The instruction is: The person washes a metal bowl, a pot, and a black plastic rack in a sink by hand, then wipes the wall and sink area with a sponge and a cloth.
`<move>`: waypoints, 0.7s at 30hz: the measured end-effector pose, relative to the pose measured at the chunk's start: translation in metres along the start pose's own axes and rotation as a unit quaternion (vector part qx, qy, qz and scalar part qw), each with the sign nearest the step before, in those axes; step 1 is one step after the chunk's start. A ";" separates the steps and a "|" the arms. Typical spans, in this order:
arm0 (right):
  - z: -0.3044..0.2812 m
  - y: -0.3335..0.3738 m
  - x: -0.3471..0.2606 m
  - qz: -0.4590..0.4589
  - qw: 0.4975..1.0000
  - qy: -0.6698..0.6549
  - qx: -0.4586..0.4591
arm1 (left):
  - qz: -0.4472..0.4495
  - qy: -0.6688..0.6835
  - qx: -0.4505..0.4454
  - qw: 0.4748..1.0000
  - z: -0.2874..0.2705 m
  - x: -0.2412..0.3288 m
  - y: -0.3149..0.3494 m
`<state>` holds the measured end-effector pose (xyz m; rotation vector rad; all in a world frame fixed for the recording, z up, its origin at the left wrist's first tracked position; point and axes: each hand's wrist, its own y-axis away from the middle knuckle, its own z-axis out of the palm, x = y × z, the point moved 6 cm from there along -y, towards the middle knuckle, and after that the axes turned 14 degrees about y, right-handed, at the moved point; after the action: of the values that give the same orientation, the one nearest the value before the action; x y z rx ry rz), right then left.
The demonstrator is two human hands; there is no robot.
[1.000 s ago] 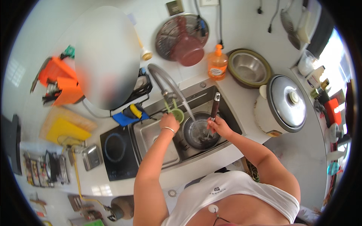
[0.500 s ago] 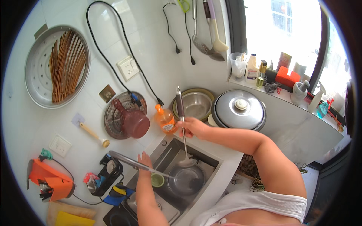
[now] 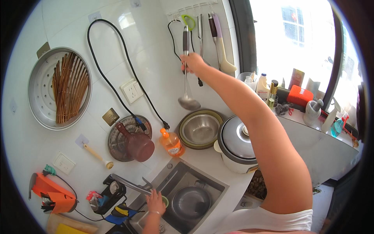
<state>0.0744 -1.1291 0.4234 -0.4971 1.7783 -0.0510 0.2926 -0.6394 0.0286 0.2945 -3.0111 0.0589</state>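
My right hand point(image 3: 191, 63) is closed round the dark handle of a metal ladle point(image 3: 189, 102), held up against the wall by the utensil rack. The ladle hangs bowl down above stacked metal basins point(image 3: 200, 128). Over the sink point(image 3: 222, 191), my left hand point(image 3: 156, 202) is at the end of the faucet spout point(image 3: 130, 183), its fingers apart. Beside that hand a green cup point(image 3: 166, 202) shows only in part. Whether the fingers touch the spout or cup is unclear. A dark frying pan point(image 3: 191, 202) lies in the sink.
Several utensils, including a cream ladle with a purple handle point(image 3: 222, 46), hang on the rack point(image 3: 191, 8). An orange soap bottle point(image 3: 171, 142) stands behind the sink. A rice cooker point(image 3: 235, 156) sits to its right, partly behind my right arm. Black cables point(image 3: 130, 54) hang on the wall.
My right hand has lifted the ladle out of the sink up to the wall rack. My left hand has moved from beside the faucet to the spout's end. The view has shifted upward.
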 end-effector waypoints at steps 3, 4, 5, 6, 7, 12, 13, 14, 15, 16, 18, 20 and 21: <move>-0.025 -0.048 -0.016 0.008 0.999 0.006 0.053 | -0.064 0.046 -0.039 0.996 0.016 0.016 0.058; -0.028 -0.058 -0.020 0.008 0.998 -0.005 0.062 | -0.090 0.046 -0.048 0.994 0.020 0.019 0.080; -0.028 -0.065 -0.025 0.008 0.998 -0.019 0.067 | -0.119 0.000 -0.109 0.987 0.033 0.020 0.107; -0.030 -0.072 -0.028 0.009 0.997 -0.030 0.075 | -0.144 -0.043 -0.169 0.974 0.048 0.020 0.132; -0.035 -0.079 -0.030 0.007 0.996 -0.036 0.083 | -0.153 0.001 -0.115 0.982 0.053 0.018 0.153; -0.046 -0.102 -0.025 0.008 0.991 -0.076 0.114 | -0.250 0.070 -0.200 0.945 0.087 0.021 0.230; -0.047 -0.105 -0.024 0.007 0.991 -0.071 0.111 | -0.274 0.064 -0.263 0.923 0.093 0.025 0.242; -0.048 -0.108 -0.021 0.012 0.992 -0.070 0.108 | -0.296 0.058 -0.325 0.897 0.101 0.029 0.254; -0.049 -0.110 -0.020 0.018 0.992 -0.070 0.106 | -0.316 0.052 -0.385 0.866 0.111 0.031 0.268; -0.049 -0.111 -0.019 0.025 0.992 -0.070 0.103 | -0.329 0.054 -0.353 0.874 0.121 0.032 0.279; -0.048 -0.111 -0.018 0.019 0.992 -0.061 0.108 | -0.354 0.056 -0.288 0.888 0.139 0.035 0.298; -0.048 -0.111 -0.020 -0.001 0.992 -0.050 0.116 | -0.381 0.094 -0.263 0.881 0.145 0.039 0.309; -0.050 -0.112 -0.022 -0.019 0.992 -0.040 0.122 | -0.390 0.114 -0.252 0.878 0.140 0.045 0.307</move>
<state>0.0658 -1.2341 0.4899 -0.3505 1.6577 -0.2684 0.1737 -0.3542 -0.1132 1.2784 -2.3324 -0.6857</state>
